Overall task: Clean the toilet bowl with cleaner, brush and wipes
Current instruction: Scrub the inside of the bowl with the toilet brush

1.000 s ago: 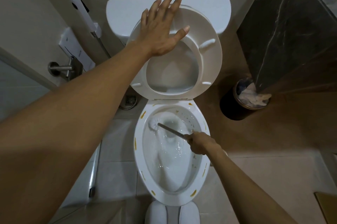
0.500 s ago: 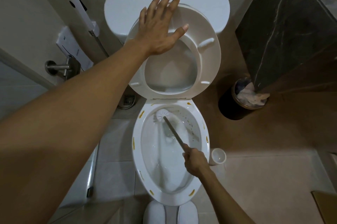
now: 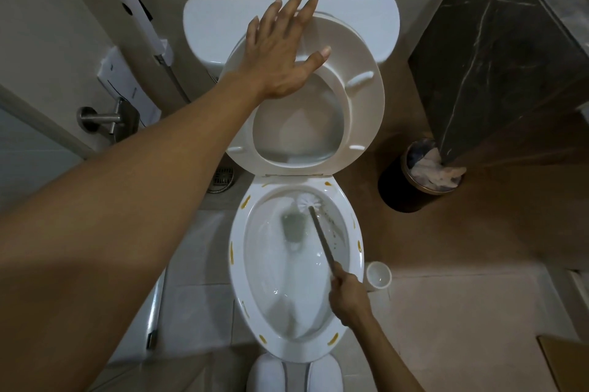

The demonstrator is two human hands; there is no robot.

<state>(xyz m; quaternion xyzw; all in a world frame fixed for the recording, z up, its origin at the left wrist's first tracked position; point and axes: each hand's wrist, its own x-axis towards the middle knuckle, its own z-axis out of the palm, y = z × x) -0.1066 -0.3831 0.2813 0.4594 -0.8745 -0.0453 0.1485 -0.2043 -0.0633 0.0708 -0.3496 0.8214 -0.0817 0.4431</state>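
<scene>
The right hand [image 3: 349, 297] grips the brush [image 3: 318, 232] handle; its long axis runs near-right to far-left, bristle head at the toilet bowl's [image 3: 237, 264] far rim. The left hand [image 3: 280, 57], fingers spread flat, presses the raised seat [image 3: 363, 98].

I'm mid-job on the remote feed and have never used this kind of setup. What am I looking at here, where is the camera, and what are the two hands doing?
There is no machine: a person wears one wide-angle camera on the head, looking down over their own arms. The left hand lies flat with straight fingers against the raised toilet seat, apparently keeping it up against the tank. The right hand grips the handle of a toilet brush, whose white head sits at the back of the toilet bowl, just under the rim. Yellow-orange dabs dot the rim. On the floor to the right stand a small white brush holder and a dark waste bin with crumpled paper in it.
</scene>
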